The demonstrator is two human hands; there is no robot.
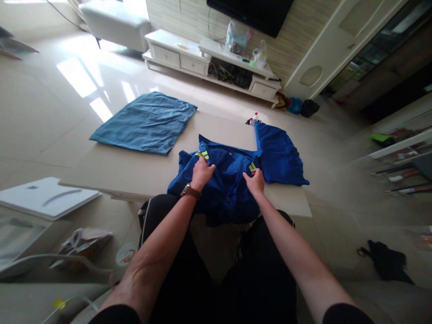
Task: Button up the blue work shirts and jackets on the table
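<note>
A dark blue work jacket [228, 184] with yellow-green stripes is spread over the table's near edge, its lower part hanging toward my knees. My left hand [201, 173] is closed on the jacket's left side, just below one striped patch. On the opposite side my right hand [254, 181] pinches the cloth beside the other patch. A brown-strapped watch [191, 191] is on my left wrist. Touching the jacket on the right, another dark blue garment [280, 153] lies over the table's end. A lighter blue folded cloth [145, 121] lies flat at the left.
The low table [111, 166] stands before my knees. Bottles with red caps [255, 117] show behind its far right edge. Across the tiled floor is a white TV cabinet [192, 58] with plastic bags on top. A flat white box [47, 197] sits at the left.
</note>
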